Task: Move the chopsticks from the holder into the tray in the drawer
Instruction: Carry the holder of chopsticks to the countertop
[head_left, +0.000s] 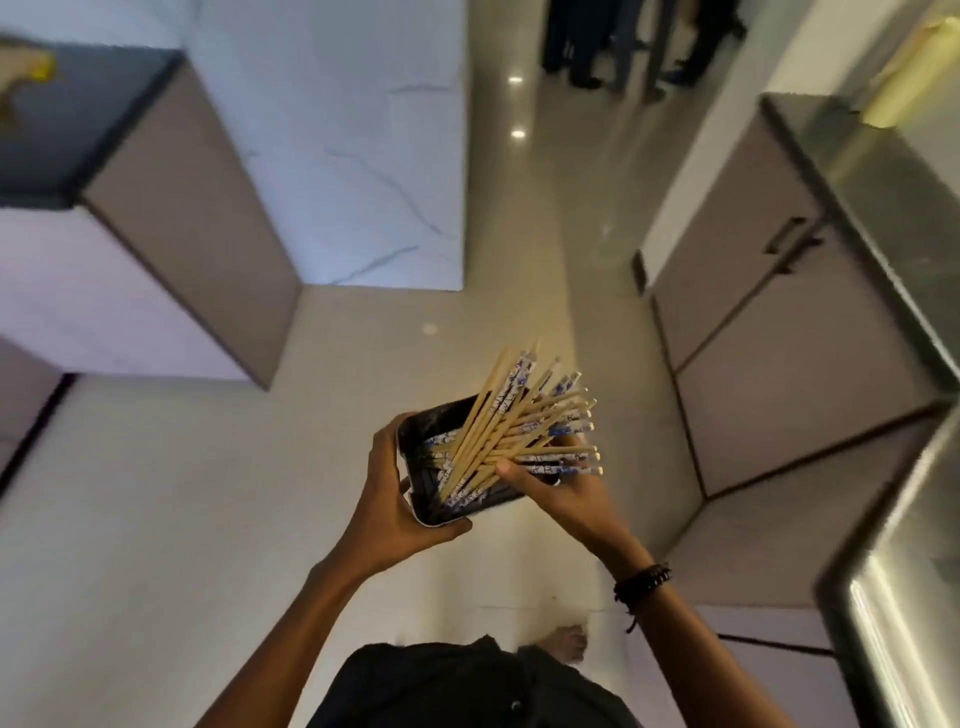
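Chopsticks (519, 431) all sit fanned in the holder (457, 512), which our left hand (400, 499) grips with curled fingers. Our right hand (561, 493) pinches the bundle. No drawer or tray shows, so the whole move is left.

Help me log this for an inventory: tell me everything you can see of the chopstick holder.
The holder is a rectangular tub with rounded corners, dark inside, pale and glossy outside. It is held in the air above the floor, tilted so its open mouth faces the camera. The left hand grips its left end; the right hand meets its right end, its fingers hidden. Wooden chopsticks with blue-and-white patterned ends fan out past its right rim.
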